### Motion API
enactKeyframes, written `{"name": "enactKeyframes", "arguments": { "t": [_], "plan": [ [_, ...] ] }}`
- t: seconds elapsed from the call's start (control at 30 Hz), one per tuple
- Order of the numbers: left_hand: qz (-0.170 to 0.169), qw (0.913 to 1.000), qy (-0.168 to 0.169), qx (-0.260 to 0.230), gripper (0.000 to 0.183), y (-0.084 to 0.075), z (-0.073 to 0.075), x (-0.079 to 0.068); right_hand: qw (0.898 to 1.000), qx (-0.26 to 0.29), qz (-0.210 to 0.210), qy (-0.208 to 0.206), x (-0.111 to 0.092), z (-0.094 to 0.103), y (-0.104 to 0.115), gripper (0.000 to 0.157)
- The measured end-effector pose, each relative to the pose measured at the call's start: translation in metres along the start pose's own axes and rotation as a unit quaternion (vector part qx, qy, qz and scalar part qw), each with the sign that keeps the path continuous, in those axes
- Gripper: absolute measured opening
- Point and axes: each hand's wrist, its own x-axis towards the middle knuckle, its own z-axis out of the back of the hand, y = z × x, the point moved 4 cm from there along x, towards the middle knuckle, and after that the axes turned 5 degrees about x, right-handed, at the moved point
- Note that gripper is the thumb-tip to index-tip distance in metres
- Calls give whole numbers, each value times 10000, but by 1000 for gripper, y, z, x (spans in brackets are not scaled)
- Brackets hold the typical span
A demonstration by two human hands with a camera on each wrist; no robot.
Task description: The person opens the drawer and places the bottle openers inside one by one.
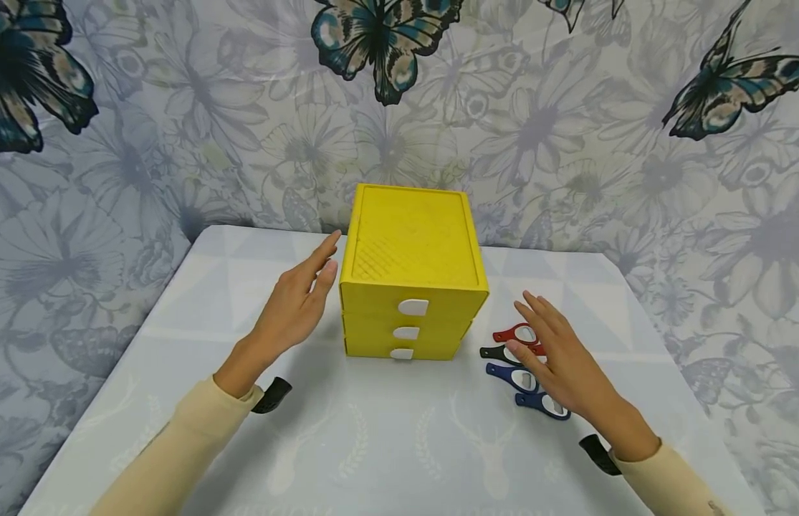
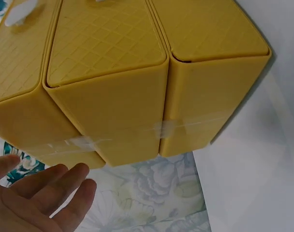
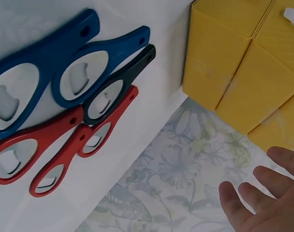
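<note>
A yellow three-drawer box (image 1: 412,240) with white drawer handles (image 1: 413,307) stands on the table, its drawers closed. My left hand (image 1: 294,304), fingers straight and holding nothing, hovers beside the box's left side. To the right of the box, my right hand (image 1: 570,365) is spread above a group of bottle openers and partly covers them in the head view. In the right wrist view, two blue bottle openers (image 3: 86,48), a black bottle opener (image 3: 130,70) and several red bottle openers (image 3: 55,123) lie close together, some overlapping. The right fingers (image 3: 229,195) hold nothing.
The white patterned table (image 1: 386,444) reaches back to a wall (image 1: 199,107) covered in flower and butterfly print. Clear tape (image 2: 161,128) runs across the side of the yellow box. Black wrist bands (image 1: 272,395) show at both sleeves.
</note>
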Motion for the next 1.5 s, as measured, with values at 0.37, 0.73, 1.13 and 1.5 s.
{"name": "enactKeyframes", "arguments": {
  "t": [0.37, 0.73, 1.13, 1.5],
  "plan": [
    [-114, 9970, 364, -670, 50, -2, -4, 0, 9990, 294, 150, -296, -3, -3, 15, 60],
    [-158, 9953, 441, -849, 50, -6, -6, 4, 9787, 977, 955, -1532, -5, -3, 45, 40],
    [-130, 9952, 424, -872, 50, -3, -4, 3, 9699, 1764, 1046, -1311, 12, -25, 77, 23],
    [-128, 9945, 447, -935, 50, -2, -6, 4, 9603, 2016, 1226, -1489, 32, -36, 98, 24]
  ]
}}
